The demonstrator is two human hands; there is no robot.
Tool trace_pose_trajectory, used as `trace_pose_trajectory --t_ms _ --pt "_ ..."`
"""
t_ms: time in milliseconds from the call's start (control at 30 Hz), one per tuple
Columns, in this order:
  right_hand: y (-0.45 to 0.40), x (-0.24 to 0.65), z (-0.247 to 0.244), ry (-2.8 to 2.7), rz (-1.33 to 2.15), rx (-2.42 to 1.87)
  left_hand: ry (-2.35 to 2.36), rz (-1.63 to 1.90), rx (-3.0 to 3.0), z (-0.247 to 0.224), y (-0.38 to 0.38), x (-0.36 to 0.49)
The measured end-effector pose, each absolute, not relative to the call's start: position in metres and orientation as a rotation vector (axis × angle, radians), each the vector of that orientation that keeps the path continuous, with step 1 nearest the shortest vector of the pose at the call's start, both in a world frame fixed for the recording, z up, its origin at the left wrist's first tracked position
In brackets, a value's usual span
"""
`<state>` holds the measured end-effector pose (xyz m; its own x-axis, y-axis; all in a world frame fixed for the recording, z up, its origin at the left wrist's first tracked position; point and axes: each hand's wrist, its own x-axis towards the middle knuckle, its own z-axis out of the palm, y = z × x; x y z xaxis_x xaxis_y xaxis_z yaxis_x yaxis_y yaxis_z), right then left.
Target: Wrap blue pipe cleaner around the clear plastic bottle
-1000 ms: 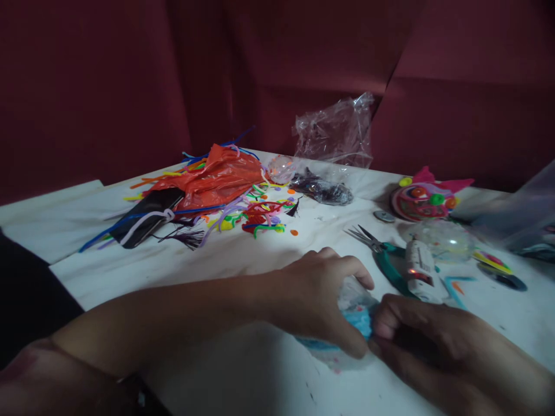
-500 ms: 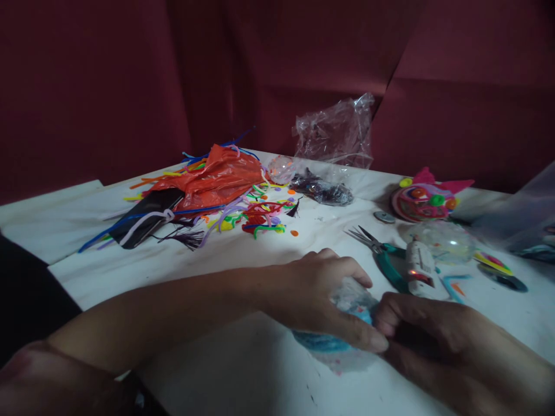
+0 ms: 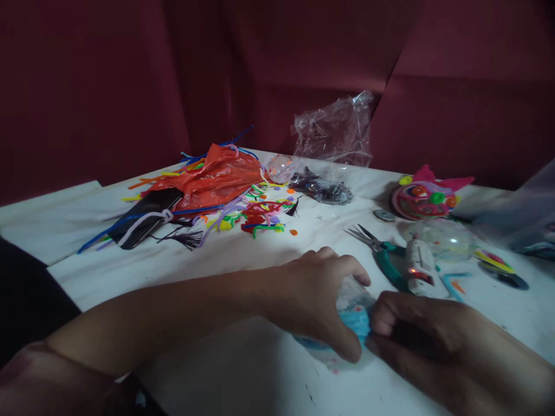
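Left hand (image 3: 318, 300) closed over blue fuzzy ball (image 3: 358, 318), right hand (image 3: 416, 332) pinching its side.

1. The scene is dimly lit; the dark red backdrop (image 3: 130, 86) behind is left nearly black towards the upper corners.
2. The white table (image 3: 260, 254) is brightest just beyond the left hand (image 3: 316, 294), as if lit from above.
3. Both forearms and the right hand (image 3: 425, 335) are rendered dark and soft.
4. Glare is caught on the clear plastic bag (image 3: 333, 130) far beyond the hands.
5. The nearest edges are blurred and stretched.
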<state>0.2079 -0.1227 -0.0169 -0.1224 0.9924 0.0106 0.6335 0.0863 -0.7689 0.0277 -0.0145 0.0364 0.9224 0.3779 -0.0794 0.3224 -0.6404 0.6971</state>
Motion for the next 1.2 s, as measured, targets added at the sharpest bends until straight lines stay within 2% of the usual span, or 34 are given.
trace_pose_trajectory --t_ms 100,267,467,667,900,1200 --pt "-0.121 0.21 -0.017 -1.781 1.038 -1.563 0.522 0.087 2.301 0.038 -0.014 0.028" --pt "-0.121 0.208 -0.012 -1.684 1.129 -1.548 0.519 0.097 2.267 0.038 -0.01 0.029" --pt "-0.119 0.209 -0.011 -1.825 0.835 -1.574 0.536 0.123 2.199 0.037 -0.006 0.026" --pt "-0.125 0.208 -0.012 -1.947 0.775 -1.595 0.573 0.126 2.141 0.038 -0.006 0.024" --pt "-0.124 0.202 -0.002 -1.646 0.506 -1.826 0.556 0.106 2.14 0.038 -0.006 0.024" --pt "-0.118 0.209 -0.013 -1.69 0.596 -1.755 0.546 0.115 2.157 0.036 -0.005 0.024"
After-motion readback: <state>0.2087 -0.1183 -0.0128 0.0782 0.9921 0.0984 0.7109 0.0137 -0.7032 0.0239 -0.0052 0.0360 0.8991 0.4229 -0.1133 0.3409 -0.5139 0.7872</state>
